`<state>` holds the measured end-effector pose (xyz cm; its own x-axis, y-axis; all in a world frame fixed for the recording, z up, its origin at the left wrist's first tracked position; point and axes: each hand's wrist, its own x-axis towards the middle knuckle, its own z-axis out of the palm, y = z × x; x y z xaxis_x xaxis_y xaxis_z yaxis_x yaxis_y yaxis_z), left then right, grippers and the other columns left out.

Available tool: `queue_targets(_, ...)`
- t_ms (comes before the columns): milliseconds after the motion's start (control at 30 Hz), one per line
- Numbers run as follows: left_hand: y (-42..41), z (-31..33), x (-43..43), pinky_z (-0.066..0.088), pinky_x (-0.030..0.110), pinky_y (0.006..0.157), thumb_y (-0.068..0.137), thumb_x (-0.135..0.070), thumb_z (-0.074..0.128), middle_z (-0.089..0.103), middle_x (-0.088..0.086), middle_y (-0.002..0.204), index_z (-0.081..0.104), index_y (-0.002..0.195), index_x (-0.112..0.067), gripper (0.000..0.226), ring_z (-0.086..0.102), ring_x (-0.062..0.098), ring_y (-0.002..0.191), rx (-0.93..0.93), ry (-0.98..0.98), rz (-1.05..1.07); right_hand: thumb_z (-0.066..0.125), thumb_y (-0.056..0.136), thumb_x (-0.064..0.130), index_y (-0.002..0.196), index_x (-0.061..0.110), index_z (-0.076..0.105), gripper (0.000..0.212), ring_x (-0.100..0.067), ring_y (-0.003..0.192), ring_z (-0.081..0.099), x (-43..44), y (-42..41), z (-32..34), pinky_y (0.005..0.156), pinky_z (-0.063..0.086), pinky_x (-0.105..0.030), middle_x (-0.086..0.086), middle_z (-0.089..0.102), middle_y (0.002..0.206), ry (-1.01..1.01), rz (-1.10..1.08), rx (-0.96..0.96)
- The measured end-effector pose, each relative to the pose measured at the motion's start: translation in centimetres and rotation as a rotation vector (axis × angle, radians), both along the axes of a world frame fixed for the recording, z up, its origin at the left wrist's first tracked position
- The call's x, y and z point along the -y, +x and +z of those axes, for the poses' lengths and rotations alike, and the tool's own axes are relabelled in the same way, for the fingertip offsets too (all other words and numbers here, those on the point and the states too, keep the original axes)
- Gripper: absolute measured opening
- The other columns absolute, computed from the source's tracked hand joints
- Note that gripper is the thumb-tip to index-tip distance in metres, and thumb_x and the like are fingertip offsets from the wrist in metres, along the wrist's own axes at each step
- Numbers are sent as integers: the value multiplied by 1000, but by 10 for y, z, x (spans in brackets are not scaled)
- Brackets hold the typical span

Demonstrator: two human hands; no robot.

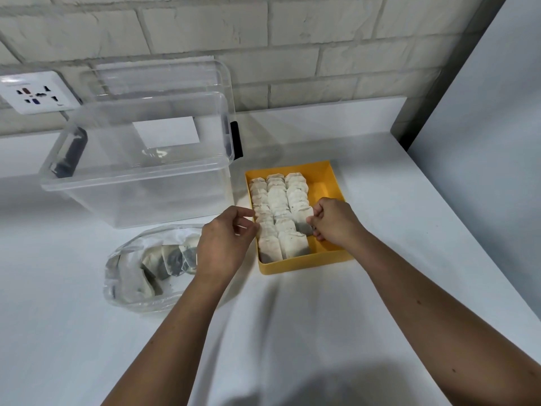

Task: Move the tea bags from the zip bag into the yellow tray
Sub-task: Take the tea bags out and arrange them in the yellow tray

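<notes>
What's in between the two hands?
In the head view, rows of tea bags in the yellow tray lie between the left hand and the right hand.

A white-painted brick wall [292, 39] runs behind a white counter [322, 317], which lies under soft, even light. A wall socket [38, 92] sits at the left, just above the counter's back edge. On the right, a pale flat panel [483, 142] rises beside a dark corner strip [424, 106].
</notes>
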<state>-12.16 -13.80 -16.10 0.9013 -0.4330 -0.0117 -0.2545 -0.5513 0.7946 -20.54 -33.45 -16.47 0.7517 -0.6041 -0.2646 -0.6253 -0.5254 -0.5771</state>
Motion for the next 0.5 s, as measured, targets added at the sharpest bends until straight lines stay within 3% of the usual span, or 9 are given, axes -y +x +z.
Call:
queue_targets(100,0,1,0,47,17,68,86,-24,73,70,-14,78,70,103,-27,18,63,-2,76,-7,0,-4,65,92,24,85,17,56,13,-25,75,69,0,-1,1,82,57,-43,-8,72,81,3,-5,-4)
queue_targets(233,-2,11,-6,41,4,66,86,-19,73,73,-12,82,71,101,-26,17,63,-5,80,-11,-67,-34,69,88,33,109,14,60,30,-23,94,62,-2,-6,9,85,52,-35,-5,64,103,-134,-4,28)
queue_targets(300,-1,22,-19,43,5,68,87,-18,73,73,-15,84,73,99,-26,15,63,-8,82,-16,-129,-33,69,87,34,116,15,60,35,-21,99,59,-10,-10,17,86,49,-33,-4,58,111,-194,-6,101)
queue_targets(400,6,39,-53,44,4,71,88,-18,71,73,-18,88,74,95,-28,12,64,-10,86,57,-202,40,71,86,31,114,18,62,32,-11,90,58,-29,-17,32,84,47,-26,3,53,108,-174,16,268)
queue_targets(500,15,44,-100,40,3,74,88,-19,72,70,-18,96,74,93,-30,12,61,-10,92,175,-159,149,73,86,28,102,23,66,18,-8,74,61,-62,-18,50,73,51,-24,9,61,95,16,78,387)
